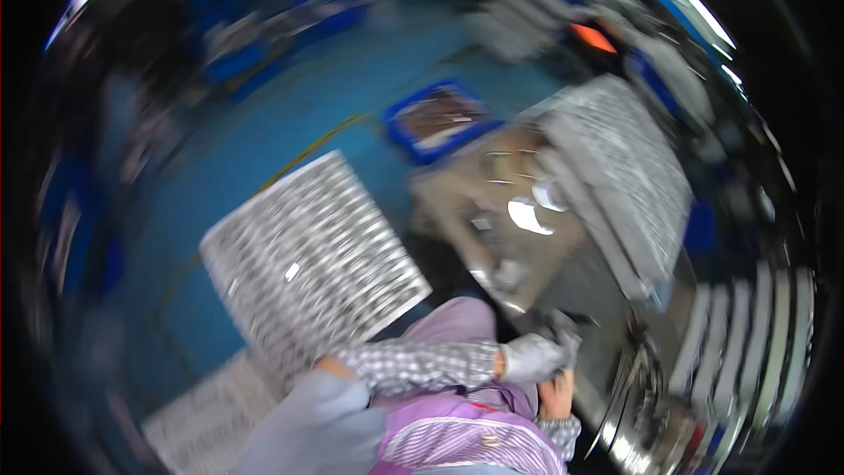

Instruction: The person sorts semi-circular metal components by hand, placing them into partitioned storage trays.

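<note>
My left hand [532, 358] and right hand [556, 394], lower centre, each grip's opening and hold I cannot tell, one surface [563, 255] above, one blue bin [422, 157] upper centre.

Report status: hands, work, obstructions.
Gloved left hand close to right hand. Grips unclear. Dark item beside them, too blurred to identify. Blue bin farther off, clear of hands.

The left hand [531, 357] wears a matt, cloth-like glove [538, 359]; the checked sleeve [422, 365] and striped apron [466, 445] are matt cloth too. The blue bin [402, 134] looks like plastic, the counter [591, 288] like dull metal. Metal pieces [631, 453] at lower right gleam; blur hides the pale tray's [308, 255] material.
</note>
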